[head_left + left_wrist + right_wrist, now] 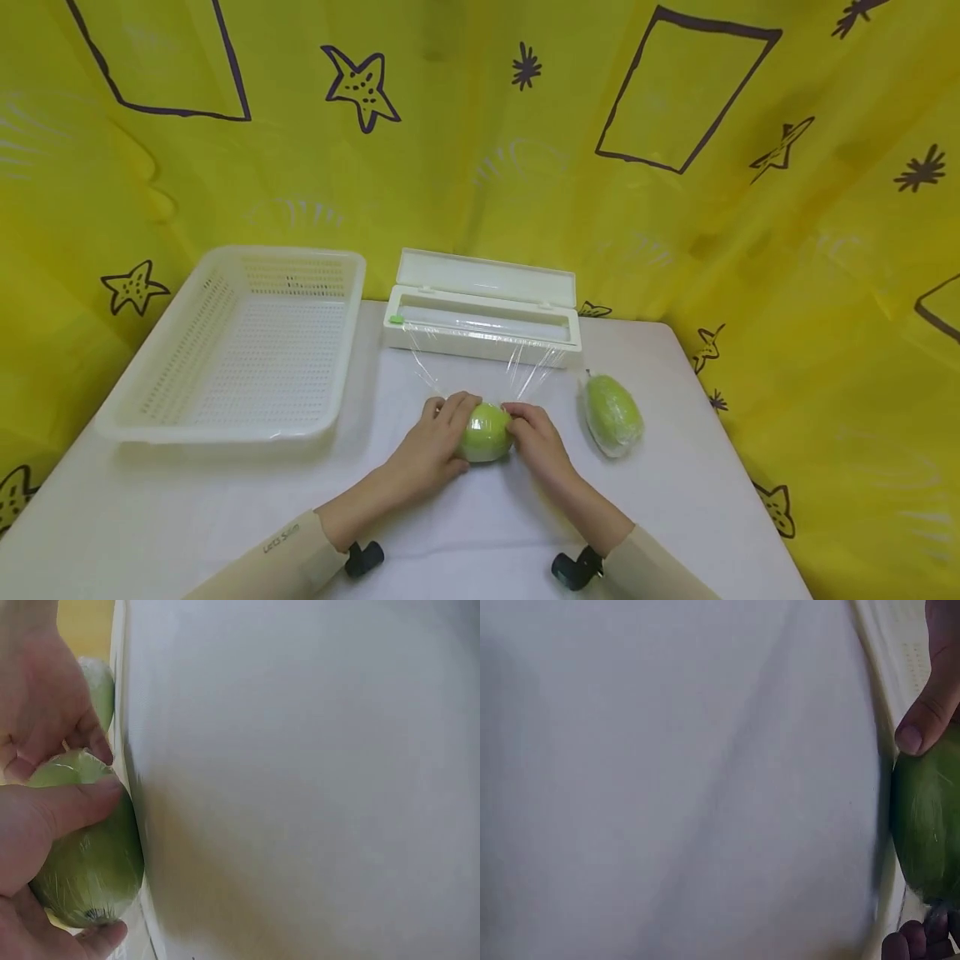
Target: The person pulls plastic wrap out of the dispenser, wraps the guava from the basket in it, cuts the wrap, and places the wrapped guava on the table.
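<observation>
A green melon [486, 433] in clear plastic wrap lies between both hands at the middle of the table. My left hand [435, 437] grips its left side; in the left wrist view, the thumb [79, 806] lies across the melon [90, 866]. At the melon's right end, my right hand [542, 442] has curled fingers pinching the plastic wrap [531, 372]. The film stretches back to a white wrap dispenser [483, 346], whose lid stands raised. Curled fingertips [915, 939] of the right hand show below the melon [926, 825] in the right wrist view.
A white plastic basket [341, 358] stands at the left of the table [225, 508]. Right of the hands lies a second wrapped green melon [613, 408]. A yellow patterned curtain [465, 167] hangs behind the table and along its sides.
</observation>
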Demonstrator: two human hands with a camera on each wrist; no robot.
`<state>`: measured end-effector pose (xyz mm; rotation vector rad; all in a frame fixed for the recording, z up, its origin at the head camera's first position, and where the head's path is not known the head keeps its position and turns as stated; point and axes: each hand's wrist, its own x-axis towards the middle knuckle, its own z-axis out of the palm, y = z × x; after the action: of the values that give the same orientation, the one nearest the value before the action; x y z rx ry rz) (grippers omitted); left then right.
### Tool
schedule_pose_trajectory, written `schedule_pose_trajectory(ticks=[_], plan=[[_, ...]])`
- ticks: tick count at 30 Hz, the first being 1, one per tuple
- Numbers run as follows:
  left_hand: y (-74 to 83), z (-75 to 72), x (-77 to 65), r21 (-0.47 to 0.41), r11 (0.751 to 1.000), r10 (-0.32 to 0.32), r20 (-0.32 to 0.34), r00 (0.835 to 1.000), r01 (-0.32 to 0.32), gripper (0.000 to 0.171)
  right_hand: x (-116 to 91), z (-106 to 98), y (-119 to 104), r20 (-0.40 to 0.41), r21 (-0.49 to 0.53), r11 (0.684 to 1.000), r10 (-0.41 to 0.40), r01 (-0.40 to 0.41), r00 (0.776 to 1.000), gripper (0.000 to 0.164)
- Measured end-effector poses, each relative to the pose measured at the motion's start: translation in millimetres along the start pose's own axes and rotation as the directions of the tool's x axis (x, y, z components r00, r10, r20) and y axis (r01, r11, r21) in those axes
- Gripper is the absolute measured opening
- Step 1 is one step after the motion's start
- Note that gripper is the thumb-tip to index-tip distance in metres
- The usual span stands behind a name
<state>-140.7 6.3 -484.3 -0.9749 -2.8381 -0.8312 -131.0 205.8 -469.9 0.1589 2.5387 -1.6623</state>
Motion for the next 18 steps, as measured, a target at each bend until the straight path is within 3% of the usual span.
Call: schedule_pose_trajectory(ticks=[5,11,16,18], plan=[[-1.6,-1.0,0.6,-0.001,1.0,-0.004,-0.004,1.0,0.004,0.087,10.1,6.1,-3.2,-0.038,-0.18,0.983,-0.038,0.03,0.999,0.036],[-3.2,-1.4,2.2,0.012,1.0,0.027,-0.01,1.0,-0.027,0.088,17.9,8.9,-6.3,-0.03,-0.212,0.977,0.004,-0.011,1.0,0.036],[-2.3,-0.4,2.6,0.02,1.0,0.017,-0.008,1.0,-0.017,0.088,20.5,3.3,-5.1,0.023,-0.234,0.972,-0.03,0.035,0.999,0.033],[-1.2,0.9,2.9,0.03,1.0,0.011,-0.012,1.0,-0.011,0.088,19.1,-2.9,-4.4,0.045,-0.286,0.955,-0.066,0.076,0.997,0.033]])
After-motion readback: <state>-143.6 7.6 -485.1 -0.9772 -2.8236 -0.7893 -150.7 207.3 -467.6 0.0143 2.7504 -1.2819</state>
